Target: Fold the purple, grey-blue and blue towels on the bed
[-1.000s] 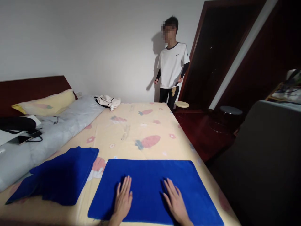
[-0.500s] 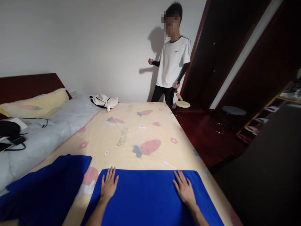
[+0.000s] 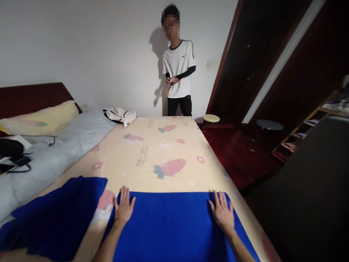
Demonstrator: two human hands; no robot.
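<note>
A blue cloth (image 3: 169, 225) lies spread flat on the bed, its far edge running nearly straight across. My left hand (image 3: 124, 207) rests palm down at its far left corner, fingers stretched out. Near the far right corner, my right hand (image 3: 222, 209) also lies flat on the fabric with its fingers spread. Neither hand grips anything. To the left sits a second blue cloth (image 3: 57, 218), rumpled and apart from the first. The near edge of the spread cloth is out of view.
The bed (image 3: 152, 145) has a yellow carrot-print sheet. A grey quilt (image 3: 68, 145), a yellow pillow (image 3: 43, 118) and a white bag (image 3: 120, 114) lie along its left and far sides. A person (image 3: 178, 69) stands beyond it, holding a small item. Stools (image 3: 211, 118) stand at right.
My right hand has slid right towards the cloth's corner; my left hand has shifted slightly left. The person at the far side has moved left and brought both hands together.
</note>
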